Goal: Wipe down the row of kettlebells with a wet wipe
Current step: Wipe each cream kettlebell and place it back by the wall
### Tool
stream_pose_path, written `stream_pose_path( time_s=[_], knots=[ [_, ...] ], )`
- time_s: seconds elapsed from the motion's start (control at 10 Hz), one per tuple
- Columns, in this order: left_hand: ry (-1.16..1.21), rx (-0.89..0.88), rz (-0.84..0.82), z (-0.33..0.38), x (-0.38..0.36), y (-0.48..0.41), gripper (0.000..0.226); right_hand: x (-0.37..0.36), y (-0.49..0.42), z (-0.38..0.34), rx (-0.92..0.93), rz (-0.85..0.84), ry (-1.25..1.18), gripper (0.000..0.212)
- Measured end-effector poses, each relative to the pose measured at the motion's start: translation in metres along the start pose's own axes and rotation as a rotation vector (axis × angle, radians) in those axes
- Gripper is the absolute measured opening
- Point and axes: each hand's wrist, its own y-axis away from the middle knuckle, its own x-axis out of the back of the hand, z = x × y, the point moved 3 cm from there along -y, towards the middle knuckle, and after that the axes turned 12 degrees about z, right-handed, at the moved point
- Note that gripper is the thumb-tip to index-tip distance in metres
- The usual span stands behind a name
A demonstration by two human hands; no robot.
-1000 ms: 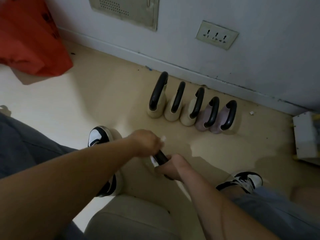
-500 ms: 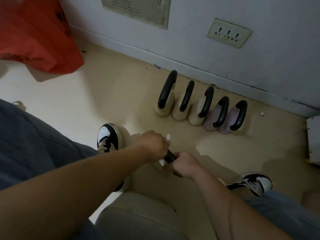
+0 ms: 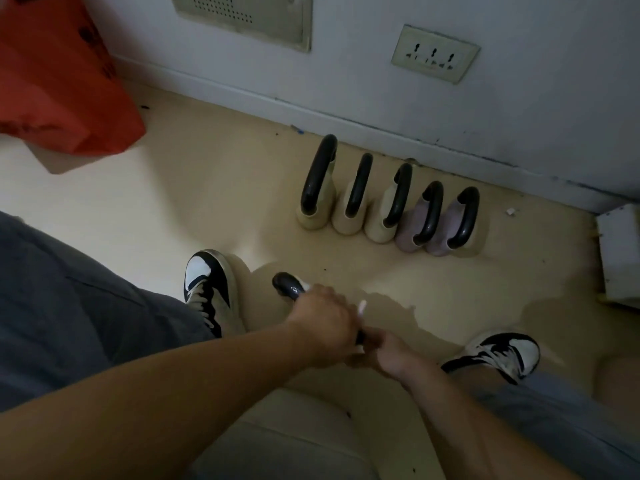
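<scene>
A kettlebell stands on the floor between my feet, and only the far end of its black handle (image 3: 286, 285) shows, shiny with wetness. My left hand (image 3: 325, 323) is curled round the handle with a white wet wipe (image 3: 362, 306) poking out past its fingers. My right hand (image 3: 384, 355) grips the near end of the same handle, touching the left hand. The kettlebell's body is hidden under my hands and arms. A row of several kettlebells (image 3: 388, 202) lines the wall: three cream, then two lilac, all with black handles.
My two black-and-white shoes, the left shoe (image 3: 207, 289) and the right shoe (image 3: 502, 355), flank the held kettlebell. An orange bag (image 3: 59, 81) lies at the far left and a white box (image 3: 620, 251) at the right edge. A cream cushion (image 3: 294, 441) sits below my arms. A wall socket (image 3: 434, 53) is above the row.
My left hand has slid along the handle toward my right hand, baring the handle's wet far end. The view has shifted slightly; the row has not moved.
</scene>
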Motion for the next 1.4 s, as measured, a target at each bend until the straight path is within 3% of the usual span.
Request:
stream_pose_path(
  time_s=[0.1,0.2,0.3,0.4,0.5,0.6,0.7,0.8,0.9,1.0,1.1,1.2,1.3,1.4],
  knots=[
    [0.01,-0.19,0.008,0.034,-0.003,0.002,0.029,0.004,-0.003,-0.001,0.007,0.11,-0.004,0.009],
    [-0.092,-0.099,-0.032,0.003,0.004,-0.013,0.033,0.007,-0.004,0.0,-0.055,0.051,-0.097,0.02],
    [-0.161,0.234,-0.098,-0.022,0.005,-0.019,0.032,0.009,-0.011,0.003,-0.026,0.021,-0.067,0.053],
    [-0.135,0.175,-0.089,0.026,0.002,-0.013,0.035,0.016,-0.014,0.002,-0.04,0.079,0.039,0.043],
    [-0.07,-0.116,-0.04,0.073,-0.01,0.003,0.035,0.022,-0.019,0.018,-0.075,0.137,0.17,0.037],
    [-0.084,-0.21,-0.001,0.041,-0.006,-0.004,0.029,0.026,-0.016,0.025,-0.151,0.11,0.259,0.033],
    [-0.109,0.115,-0.03,-0.016,0.006,-0.006,0.03,0.029,-0.019,0.016,-0.183,0.195,0.186,0.01],
    [-0.133,0.202,-0.027,-0.019,0.012,-0.002,0.028,0.025,-0.021,0.006,-0.313,0.287,-0.285,0.015],
    [-0.094,-0.15,0.044,0.036,0.004,0.01,0.033,0.012,-0.015,-0.015,-0.365,0.147,-0.541,0.036],
    [-0.013,-0.359,0.088,0.046,-0.006,0.012,0.031,0.013,-0.009,-0.027,-0.368,0.104,-0.573,0.057],
    [-0.05,-0.104,0.109,0.006,-0.005,0.008,0.027,0.008,-0.011,-0.028,-0.384,0.061,-0.558,0.06],
    [0.094,0.359,0.263,-0.047,0.003,0.013,0.035,0.003,-0.012,-0.03,-0.359,0.05,-0.46,0.06],
    [0.476,0.846,0.33,-0.1,0.0,0.021,0.046,0.002,-0.015,-0.034,-0.277,0.041,-0.331,0.057],
    [0.69,1.15,0.44,-0.133,-0.007,0.028,0.06,0.002,-0.015,-0.045,-0.195,0.031,-0.188,0.052]
  ],
)
